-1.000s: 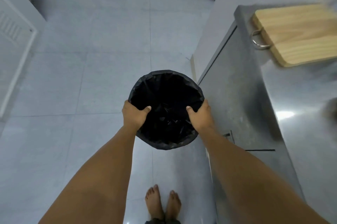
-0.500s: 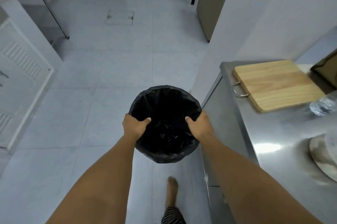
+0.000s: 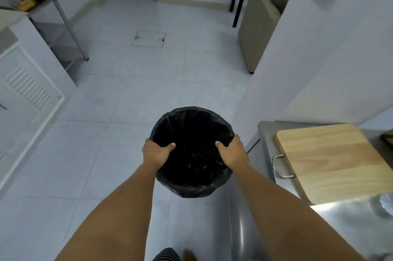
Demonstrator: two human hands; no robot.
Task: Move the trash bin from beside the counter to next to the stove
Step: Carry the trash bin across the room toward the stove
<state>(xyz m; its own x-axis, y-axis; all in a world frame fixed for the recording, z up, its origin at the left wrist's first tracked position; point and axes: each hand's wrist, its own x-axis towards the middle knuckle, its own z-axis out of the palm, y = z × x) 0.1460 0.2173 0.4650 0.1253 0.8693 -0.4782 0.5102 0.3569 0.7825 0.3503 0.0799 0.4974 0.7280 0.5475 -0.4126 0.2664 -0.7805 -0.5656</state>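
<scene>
A round trash bin (image 3: 191,128) lined with a black bag hangs in front of me above the tiled floor, held off the ground. My left hand (image 3: 155,153) grips its left rim, thumb inside the liner. My right hand (image 3: 232,152) grips the right rim the same way. The bin sits just left of the steel counter (image 3: 265,133). Its inside looks dark, with only crumpled liner visible. No stove is clearly visible.
A wooden cutting board (image 3: 331,160) with a metal handle lies on the counter at right. A white wall (image 3: 297,58) rises beyond it. White louvered cabinets (image 3: 27,90) and a metal rack (image 3: 63,33) line the left side. A floor hatch (image 3: 148,38) lies ahead.
My view has lifted and I have stepped forward along the counter. The bin stays gripped in both hands and more of the room ahead has come into sight.
</scene>
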